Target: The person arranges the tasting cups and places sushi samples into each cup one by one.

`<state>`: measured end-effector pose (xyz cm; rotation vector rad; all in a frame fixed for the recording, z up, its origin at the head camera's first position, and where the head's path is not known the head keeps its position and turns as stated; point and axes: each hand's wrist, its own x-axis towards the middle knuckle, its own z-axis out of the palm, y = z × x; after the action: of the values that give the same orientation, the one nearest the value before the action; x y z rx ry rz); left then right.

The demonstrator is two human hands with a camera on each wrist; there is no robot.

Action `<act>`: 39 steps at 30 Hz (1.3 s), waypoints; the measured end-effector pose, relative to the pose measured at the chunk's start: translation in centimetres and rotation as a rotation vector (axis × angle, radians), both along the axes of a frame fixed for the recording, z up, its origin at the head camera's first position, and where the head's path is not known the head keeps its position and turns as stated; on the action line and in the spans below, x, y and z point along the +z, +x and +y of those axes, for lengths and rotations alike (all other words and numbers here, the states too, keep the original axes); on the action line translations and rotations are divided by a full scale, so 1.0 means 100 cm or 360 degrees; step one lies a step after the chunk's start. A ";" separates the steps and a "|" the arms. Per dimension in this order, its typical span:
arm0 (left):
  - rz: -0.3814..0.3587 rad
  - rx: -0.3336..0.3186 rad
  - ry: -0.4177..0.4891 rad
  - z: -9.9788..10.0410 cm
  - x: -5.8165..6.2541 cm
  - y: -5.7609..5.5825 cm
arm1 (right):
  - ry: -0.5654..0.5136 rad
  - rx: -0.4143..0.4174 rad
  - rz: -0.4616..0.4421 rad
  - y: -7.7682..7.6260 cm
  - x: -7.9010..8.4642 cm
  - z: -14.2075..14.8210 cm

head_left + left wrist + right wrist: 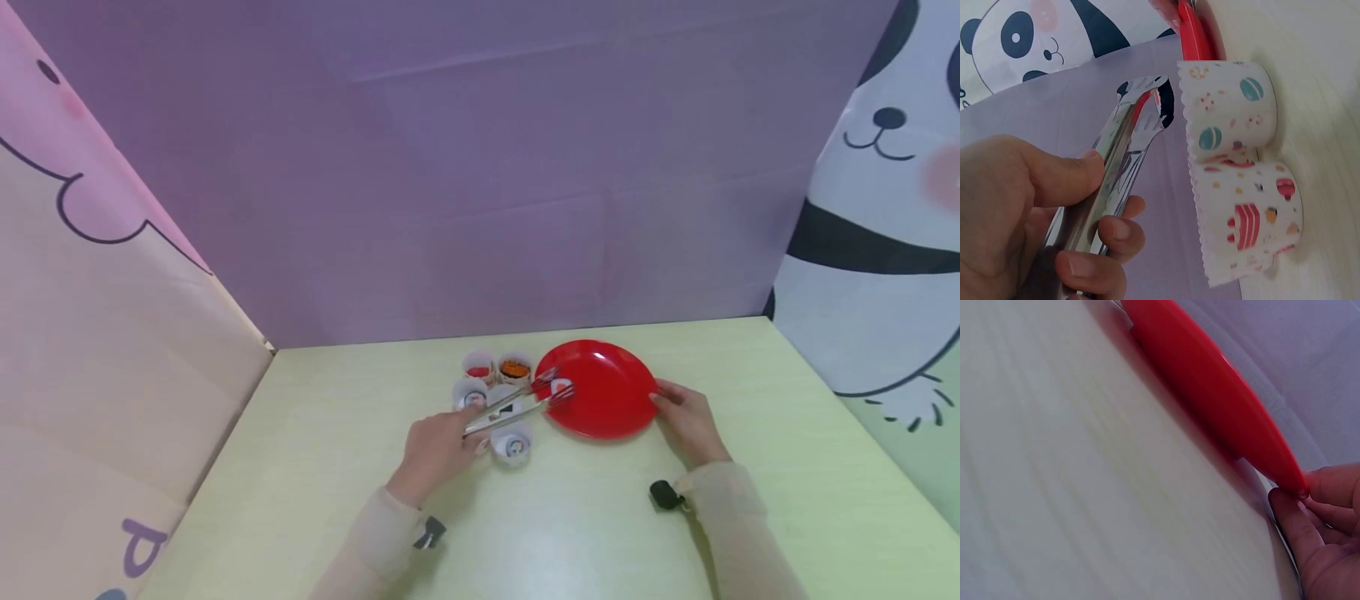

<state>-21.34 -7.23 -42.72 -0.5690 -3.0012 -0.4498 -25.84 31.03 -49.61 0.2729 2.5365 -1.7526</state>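
Observation:
My left hand grips a pair of metal tongs, thumb on one side and curled fingers on the other. Between the tongs' tips sits a small sushi piece with a white top and an orange-red middle; its dark edge shows in the left wrist view. The tips overlap the left part of a round red plate in the head view. My right hand pinches the plate's right rim between thumb and fingers, also seen in the right wrist view.
Several patterned paper cups stand together left of the plate, below the tongs. One cup holds an orange-topped piece, another something red, and the front cup a white roll. A purple backdrop rises behind the pale table.

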 end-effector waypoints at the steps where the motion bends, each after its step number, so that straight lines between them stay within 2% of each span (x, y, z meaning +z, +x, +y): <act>1: -0.0008 -0.0004 0.0006 -0.002 0.000 0.000 | 0.0001 -0.0002 -0.0009 0.000 0.000 0.000; 4: -0.0008 -0.0006 0.0010 -0.010 0.000 -0.001 | -0.0004 -0.0013 -0.0033 -0.001 0.000 0.000; 10: 0.0082 -0.0011 0.0013 -0.027 0.002 -0.002 | -0.0013 -0.0013 -0.0023 0.000 0.000 0.000; 20: 0.0014 0.0036 0.0037 -0.051 0.006 -0.005 | 0.0021 -0.0006 -0.0014 0.000 0.000 -0.001; 39: -0.0033 -0.0008 0.0026 -0.090 0.014 -0.004 | 0.0018 -0.0029 -0.0083 0.000 0.002 -0.001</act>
<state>-21.74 -16.20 -41.37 -0.5745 -3.0136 -0.4830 -25.85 30.94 -49.42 0.3385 2.5161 -1.7146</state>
